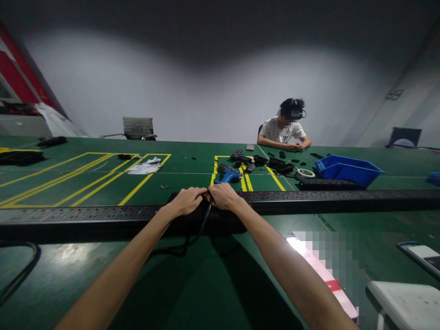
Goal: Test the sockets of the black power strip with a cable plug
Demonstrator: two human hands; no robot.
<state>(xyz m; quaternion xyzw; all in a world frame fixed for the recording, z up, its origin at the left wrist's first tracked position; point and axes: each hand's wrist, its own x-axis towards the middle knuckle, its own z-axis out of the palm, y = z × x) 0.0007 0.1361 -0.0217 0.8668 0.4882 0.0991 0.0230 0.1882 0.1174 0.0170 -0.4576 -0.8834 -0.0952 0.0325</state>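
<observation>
Both hands meet at the middle of a long row of black power strips (113, 214) lying across the green table. My left hand (187, 200) is closed, its fingertips pressed together near the top of a black cable (206, 217); what lies under them is hidden. My right hand (223, 196) has its fingers curled round the upper end of that cable. From the hands the cable loops down in front of the strip and onto the table. A dark section of the strip (220, 222) sits beneath both hands, partly covered by them.
Just beyond my hands lies a blue power drill (227, 175), with a darker drill (242, 159) behind it. A blue bin (347, 169) and a tape roll (305, 173) are at right. Across the table sits a person (283, 130). White gloves (146, 166) lie left; a phone (421, 257) lies right.
</observation>
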